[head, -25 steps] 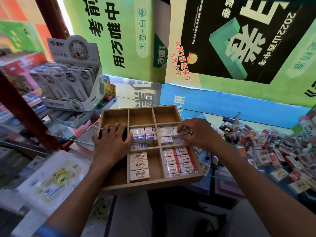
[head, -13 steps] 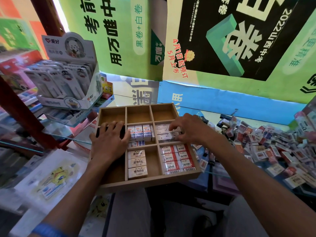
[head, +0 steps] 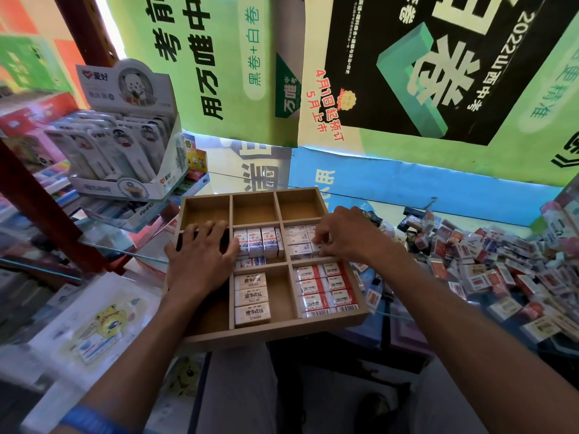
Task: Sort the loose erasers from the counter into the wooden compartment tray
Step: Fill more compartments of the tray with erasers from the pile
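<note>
Wooden compartment tray (head: pixel 269 335), surface's near edge. Left hand (head: pixel 200 261): flat, released, steadying the tray's left column. Right hand (head: pixel 347 236): fingers pinching white erasers (head: pixel 299 242) in the middle-right compartment; best squared flush. Loose erasers (head: pixel 488 261): heaped right.

Compartment tray (head: pixel 275 335) at centre on the bench (head: pixel 445 211); loose erasers (head: pixel 488 258) heaped to its right; display box (head: pixel 125 145) behind-left. Back row of compartments bare; middle and front rows hold packed erasers (head: pixel 326 286).
</note>
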The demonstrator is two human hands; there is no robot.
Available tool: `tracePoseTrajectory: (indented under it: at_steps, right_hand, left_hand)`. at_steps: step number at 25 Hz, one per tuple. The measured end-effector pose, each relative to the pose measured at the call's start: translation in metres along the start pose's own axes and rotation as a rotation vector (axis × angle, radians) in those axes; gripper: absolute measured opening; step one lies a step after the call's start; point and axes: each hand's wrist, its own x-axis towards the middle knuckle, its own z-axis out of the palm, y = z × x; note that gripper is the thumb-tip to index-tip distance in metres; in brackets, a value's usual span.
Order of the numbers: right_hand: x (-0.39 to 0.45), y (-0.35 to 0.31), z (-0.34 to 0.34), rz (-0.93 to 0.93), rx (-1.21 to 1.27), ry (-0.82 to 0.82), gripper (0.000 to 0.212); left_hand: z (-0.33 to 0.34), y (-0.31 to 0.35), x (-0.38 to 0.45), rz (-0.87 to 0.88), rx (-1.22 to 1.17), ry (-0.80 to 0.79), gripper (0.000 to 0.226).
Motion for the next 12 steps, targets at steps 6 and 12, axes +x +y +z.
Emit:
tracePoseTrajectory:
  at_steps: [6, 12]
  right_hand:
    - [-0.060, 0.026, 0.010, -0.019, 0.329, 0.289, 0.016]
    - [-0.131, 0.057, 0.046, -0.129, 0.241, 0.041, 0.031]
  left_hand:
    - [0.003, -0.001, 0.002, 0.007, 0.003, -0.004, 0.053]
    - [0.002, 0.000, 0.001, -0.001, 0.027, 0.000, 0.051]
